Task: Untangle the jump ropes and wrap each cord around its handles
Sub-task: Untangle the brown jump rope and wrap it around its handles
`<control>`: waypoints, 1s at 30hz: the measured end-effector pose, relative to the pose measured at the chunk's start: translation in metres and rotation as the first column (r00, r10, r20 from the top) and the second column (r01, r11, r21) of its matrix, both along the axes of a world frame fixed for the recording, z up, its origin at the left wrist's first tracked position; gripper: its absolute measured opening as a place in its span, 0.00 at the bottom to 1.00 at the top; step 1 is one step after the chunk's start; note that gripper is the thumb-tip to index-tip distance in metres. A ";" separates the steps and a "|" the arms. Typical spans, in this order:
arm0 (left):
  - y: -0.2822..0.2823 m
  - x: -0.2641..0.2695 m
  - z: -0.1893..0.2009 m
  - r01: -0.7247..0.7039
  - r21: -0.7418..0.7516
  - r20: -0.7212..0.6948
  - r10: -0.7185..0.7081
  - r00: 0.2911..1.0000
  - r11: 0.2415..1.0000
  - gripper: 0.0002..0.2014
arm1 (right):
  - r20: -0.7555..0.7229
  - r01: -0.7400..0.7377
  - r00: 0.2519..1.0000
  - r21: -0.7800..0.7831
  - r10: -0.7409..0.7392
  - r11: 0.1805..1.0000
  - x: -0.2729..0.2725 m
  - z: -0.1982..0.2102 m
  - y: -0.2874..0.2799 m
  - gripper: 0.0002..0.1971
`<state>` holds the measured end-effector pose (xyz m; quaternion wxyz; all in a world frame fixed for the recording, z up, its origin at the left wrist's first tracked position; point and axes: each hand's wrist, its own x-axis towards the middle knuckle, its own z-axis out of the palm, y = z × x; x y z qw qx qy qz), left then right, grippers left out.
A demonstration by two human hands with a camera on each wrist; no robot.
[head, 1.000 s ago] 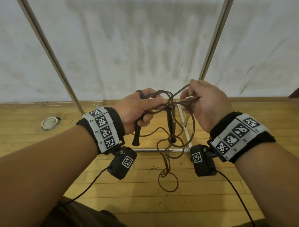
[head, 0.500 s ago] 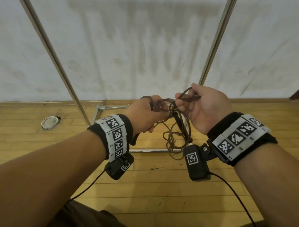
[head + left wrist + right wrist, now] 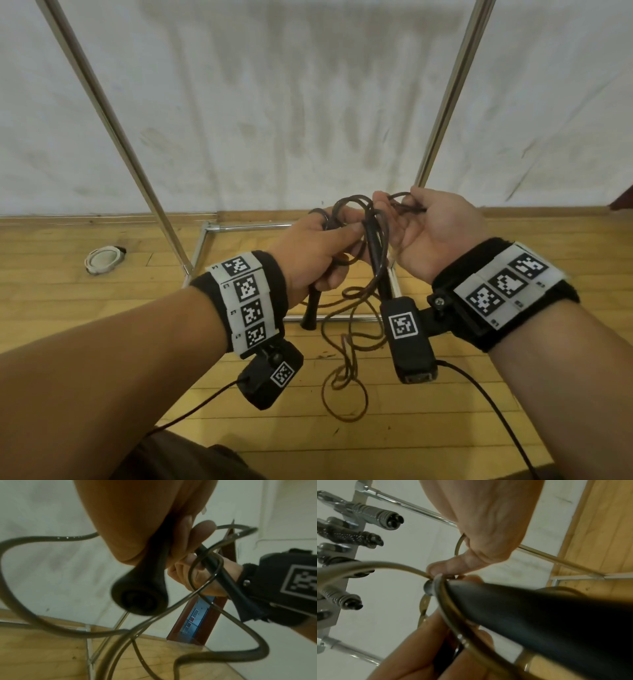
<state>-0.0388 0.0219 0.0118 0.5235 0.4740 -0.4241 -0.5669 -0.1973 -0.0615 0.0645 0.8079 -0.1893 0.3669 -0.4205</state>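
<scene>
A dark jump rope hangs tangled between my two hands in front of me. My left hand (image 3: 322, 246) grips one black handle (image 3: 311, 308) that points down, with cord loops over its fingers. My right hand (image 3: 424, 233) pinches a loop of the brown cord (image 3: 346, 383), and the second black handle (image 3: 376, 260) hangs between the hands. In the left wrist view the held handle's butt (image 3: 139, 599) fills the middle and the other handle (image 3: 231, 586) crosses before the right palm. The right wrist view shows that second handle (image 3: 530, 614) close up with cord around its tip.
A metal rack frame (image 3: 113, 120) stands on the wooden floor against a white sheet. A white coiled ring (image 3: 102, 260) lies on the floor at the left. Several spring-wrapped handles (image 3: 373, 516) hang on a rack in the right wrist view. Camera cables trail from both wrists.
Both hands have come closer together and a little nearer to me. The right hand has turned palm up, and the hanging cord has dropped lower again toward the floor.
</scene>
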 end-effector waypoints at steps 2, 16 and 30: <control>-0.001 -0.001 -0.001 0.031 0.022 -0.063 -0.030 0.998 0.999 0.07 | 0.008 0.006 1.000 0.006 -0.006 1.000 -0.001 -0.003 -0.001 0.11; 0.000 0.012 0.006 0.000 0.149 0.192 -0.029 0.981 0.989 0.11 | -0.172 0.059 0.982 -0.132 -0.081 0.989 -0.007 -0.014 -0.006 0.10; 0.001 0.012 0.007 0.004 0.040 0.050 -0.006 0.999 0.999 0.04 | -0.514 -0.124 0.858 -0.171 0.019 0.977 -0.008 -0.029 -0.004 0.09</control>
